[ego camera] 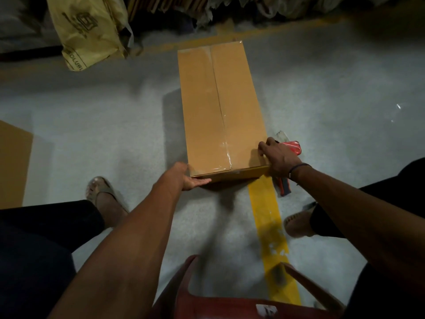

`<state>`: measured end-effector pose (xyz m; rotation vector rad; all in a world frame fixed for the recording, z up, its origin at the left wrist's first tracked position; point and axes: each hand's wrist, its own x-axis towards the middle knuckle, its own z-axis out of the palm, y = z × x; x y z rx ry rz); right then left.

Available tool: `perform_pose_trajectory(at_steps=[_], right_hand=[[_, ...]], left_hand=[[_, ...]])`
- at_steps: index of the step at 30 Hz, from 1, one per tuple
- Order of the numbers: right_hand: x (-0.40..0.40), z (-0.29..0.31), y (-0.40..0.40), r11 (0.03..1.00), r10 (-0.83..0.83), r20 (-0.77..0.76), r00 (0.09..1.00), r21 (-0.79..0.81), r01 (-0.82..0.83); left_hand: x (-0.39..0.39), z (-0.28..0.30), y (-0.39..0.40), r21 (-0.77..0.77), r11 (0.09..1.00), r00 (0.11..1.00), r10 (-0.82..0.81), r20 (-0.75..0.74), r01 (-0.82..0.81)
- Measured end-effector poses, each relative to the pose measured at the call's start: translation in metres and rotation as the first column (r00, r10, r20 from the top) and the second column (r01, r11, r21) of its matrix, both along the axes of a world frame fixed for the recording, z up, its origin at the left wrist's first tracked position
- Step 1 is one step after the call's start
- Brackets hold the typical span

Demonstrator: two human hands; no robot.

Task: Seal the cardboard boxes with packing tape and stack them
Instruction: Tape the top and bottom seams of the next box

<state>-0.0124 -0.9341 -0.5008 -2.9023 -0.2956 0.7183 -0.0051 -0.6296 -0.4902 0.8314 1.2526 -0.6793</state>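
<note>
A long brown cardboard box lies on the grey floor with clear tape along its centre seam. My left hand presses flat against the near left bottom corner of the box, fingers under its edge. My right hand grips the near right corner, fingers on the top face. A red tape dispenser lies on the floor just right of the box, partly hidden behind my right hand, its handle showing below my wrist.
A yellow floor line runs from the box toward me. A red plastic stool sits at the bottom. A yellow sack leans at the back left, flat cardboard at the far left. My feet flank the box.
</note>
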Motion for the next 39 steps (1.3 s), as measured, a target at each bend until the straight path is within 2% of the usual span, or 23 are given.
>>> perform_pose_trajectory(at_steps=[2,4,5,8,11,14,16,20,27,29,32,35,39], right_hand=[[-0.002,0.003,0.002,0.999,-0.03,0.024,0.999,0.017,0.03],[-0.002,0.003,0.003,0.994,-0.093,0.052,0.994,0.058,0.09],[-0.002,0.001,0.003,0.99,-0.122,0.056,0.991,0.078,0.117],[-0.003,-0.009,0.006,0.964,-0.218,0.022,0.976,0.159,0.212],[-0.007,-0.019,0.015,0.886,-0.354,-0.088,0.931,0.288,0.364],[-0.003,-0.026,0.033,0.772,-0.501,-0.193,0.844,0.342,0.536],[-0.002,-0.03,0.047,0.724,-0.588,-0.181,0.788,0.318,0.612],[-0.002,-0.036,0.058,0.664,-0.686,-0.106,0.72,0.314,0.679],[0.006,-0.034,0.053,0.542,-0.755,-0.19,0.627,0.357,0.761],[0.01,-0.034,0.056,0.52,-0.776,-0.202,0.597,0.331,0.787],[0.011,-0.028,0.062,0.501,-0.812,-0.187,0.553,0.262,0.825],[0.009,-0.024,0.065,0.535,-0.811,-0.136,0.568,0.22,0.816],[0.01,-0.027,0.069,0.532,-0.821,-0.114,0.56,0.202,0.822]], left_hand=[[0.005,-0.009,0.003,0.117,0.992,0.999,-0.043,-0.009,0.043],[0.004,-0.01,0.0,0.205,0.949,0.965,-0.255,0.058,0.239],[0.006,-0.014,-0.003,0.23,0.931,0.947,-0.31,0.09,0.283],[0.009,-0.008,-0.023,0.309,0.912,0.95,-0.304,0.068,0.27],[0.01,-0.022,-0.039,0.42,0.858,0.948,-0.318,-0.017,0.295],[-0.005,-0.031,-0.049,0.616,0.74,0.936,-0.353,0.011,0.272],[-0.016,-0.036,-0.051,0.688,0.698,0.942,-0.329,0.061,0.199],[-0.023,-0.044,-0.047,0.718,0.667,0.921,-0.377,0.096,0.198],[-0.012,-0.048,-0.036,0.759,0.578,0.813,-0.57,0.115,0.299],[-0.007,-0.043,-0.039,0.78,0.541,0.799,-0.595,0.091,0.314],[0.0,-0.035,-0.054,0.838,0.428,0.763,-0.646,0.023,0.338],[0.0,-0.031,-0.066,0.843,0.329,0.711,-0.698,-0.086,0.425],[0.006,-0.033,-0.061,0.828,0.302,0.697,-0.703,-0.141,0.472]])
